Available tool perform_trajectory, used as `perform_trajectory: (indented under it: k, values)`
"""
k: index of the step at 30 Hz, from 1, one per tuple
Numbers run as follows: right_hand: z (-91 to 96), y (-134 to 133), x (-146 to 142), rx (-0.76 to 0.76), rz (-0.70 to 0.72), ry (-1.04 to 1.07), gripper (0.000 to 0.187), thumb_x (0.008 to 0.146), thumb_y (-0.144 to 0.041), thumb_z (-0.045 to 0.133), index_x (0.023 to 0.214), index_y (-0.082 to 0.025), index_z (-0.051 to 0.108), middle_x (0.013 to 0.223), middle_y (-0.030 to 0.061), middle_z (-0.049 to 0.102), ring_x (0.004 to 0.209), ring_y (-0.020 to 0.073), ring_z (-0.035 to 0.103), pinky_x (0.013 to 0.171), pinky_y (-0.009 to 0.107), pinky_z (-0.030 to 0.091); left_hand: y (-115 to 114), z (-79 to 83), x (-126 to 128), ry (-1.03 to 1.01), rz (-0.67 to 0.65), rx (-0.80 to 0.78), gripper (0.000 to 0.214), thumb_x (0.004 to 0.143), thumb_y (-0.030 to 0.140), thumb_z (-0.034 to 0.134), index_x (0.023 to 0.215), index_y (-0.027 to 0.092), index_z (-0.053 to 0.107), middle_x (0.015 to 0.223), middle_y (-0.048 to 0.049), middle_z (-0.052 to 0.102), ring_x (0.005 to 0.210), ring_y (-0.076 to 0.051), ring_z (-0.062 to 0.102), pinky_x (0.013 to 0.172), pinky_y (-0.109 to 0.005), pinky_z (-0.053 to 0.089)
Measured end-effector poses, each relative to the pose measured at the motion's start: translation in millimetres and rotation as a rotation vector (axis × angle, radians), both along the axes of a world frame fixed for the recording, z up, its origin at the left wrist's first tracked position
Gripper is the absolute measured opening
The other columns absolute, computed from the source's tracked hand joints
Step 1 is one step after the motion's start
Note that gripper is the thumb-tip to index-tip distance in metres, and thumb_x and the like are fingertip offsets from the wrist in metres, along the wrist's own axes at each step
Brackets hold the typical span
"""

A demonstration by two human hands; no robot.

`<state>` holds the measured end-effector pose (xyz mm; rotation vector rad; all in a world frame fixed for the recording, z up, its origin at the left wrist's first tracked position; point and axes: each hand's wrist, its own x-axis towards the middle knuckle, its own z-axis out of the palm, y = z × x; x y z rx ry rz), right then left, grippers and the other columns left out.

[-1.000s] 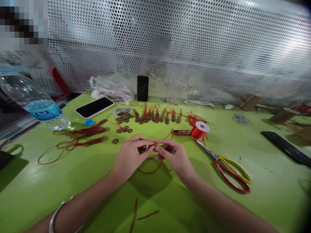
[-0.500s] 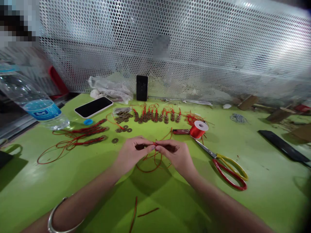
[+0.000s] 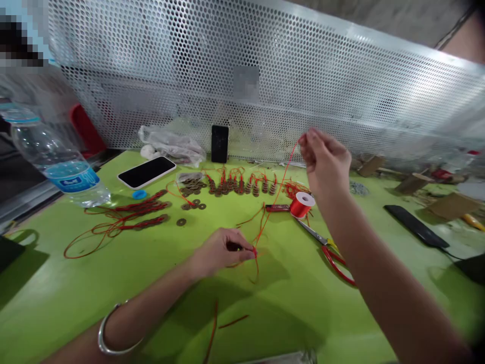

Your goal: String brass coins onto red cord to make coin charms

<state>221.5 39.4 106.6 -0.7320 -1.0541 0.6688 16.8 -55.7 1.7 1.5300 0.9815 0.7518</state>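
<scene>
Low over the green table, my left hand (image 3: pixel 223 250) pinches a red cord at a small knot between thumb and fingertips. My right hand (image 3: pixel 326 156) is raised to the right, fingers closed on the far end of the same red cord (image 3: pixel 285 174), which runs up taut between the hands. Loose loops of cord hang under my left fingertips. Beyond my hands stand a spool of red cord (image 3: pixel 302 205) and a lighter (image 3: pixel 278 208). Scissors (image 3: pixel 316 233) with red and yellow handles lie partly behind my right forearm.
Strung coins (image 3: pixel 227 186) line the back, beside a pile of loose coins (image 3: pixel 192 186). Corded coin strands (image 3: pixel 142 215) lie left. A phone (image 3: pixel 147 172), another upright phone (image 3: pixel 220 143), a water bottle (image 3: pixel 62 164) and a perforated metal screen (image 3: pixel 189 65) border the table.
My right hand has moved up and away to the right, drawing the red cord out in a long line. My left hand has lowered slightly, still pinching the cord.
</scene>
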Motion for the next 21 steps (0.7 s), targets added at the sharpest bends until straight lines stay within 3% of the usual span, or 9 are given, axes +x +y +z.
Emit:
perform_trajectory:
  k: [4, 9, 16, 21]
  values:
    - [38.2, 44.1, 13.5, 0.044, -0.065, -0.032, 0.003, 0.076, -0.018, 0.062, 0.079, -0.016, 0.063, 0.065, -0.0057, 0.063, 0.064, 0.0043, 0.062, 0.069, 0.019, 0.052, -6.6, 1.5, 2.3, -0.024, -0.135, -0.023, 0.019, 0.061, 0.035, 0.075, 0.068, 0.018, 0.075, 0.068, -0.0038, 0.062, 0.056, -0.012, 0.053, 0.051, -0.023, 0.038]
    - [60.8, 80.6, 38.8, -0.022, -0.172, -0.042, 0.009, 0.074, -0.013, 0.058, 0.067, -0.018, 0.061, 0.051, -0.0082, 0.059, 0.049, -0.0024, 0.055, 0.058, 0.014, 0.045, -9.6, 3.5, 0.5, 0.01, -0.198, -0.019, 0.019, 0.064, 0.036, 0.074, 0.071, 0.019, 0.076, 0.07, -0.0042, 0.062, 0.059, -0.013, 0.054, 0.053, -0.025, 0.038]
    - [65.6, 83.8, 65.7, -0.074, -0.287, -0.15, 0.013, 0.071, -0.009, 0.053, 0.064, -0.012, 0.064, 0.045, -0.0062, 0.058, 0.049, -0.0006, 0.058, 0.053, 0.019, 0.042, -5.6, -1.7, 0.0, -0.066, -0.103, -0.034, 0.022, 0.064, 0.04, 0.074, 0.071, 0.019, 0.076, 0.071, -0.004, 0.062, 0.061, -0.014, 0.052, 0.053, -0.026, 0.036]
    - [59.8, 75.5, 83.0, -0.037, -0.408, -0.159, 0.005, 0.068, -0.005, 0.064, 0.067, -0.01, 0.064, 0.048, -0.005, 0.058, 0.047, 0.003, 0.055, 0.055, 0.021, 0.047, -4.1, -5.1, 3.7, -0.092, -0.017, -0.123, 0.035, 0.062, 0.045, 0.074, 0.072, 0.012, 0.073, 0.064, -0.0028, 0.06, 0.053, -0.01, 0.045, 0.048, -0.024, 0.029]
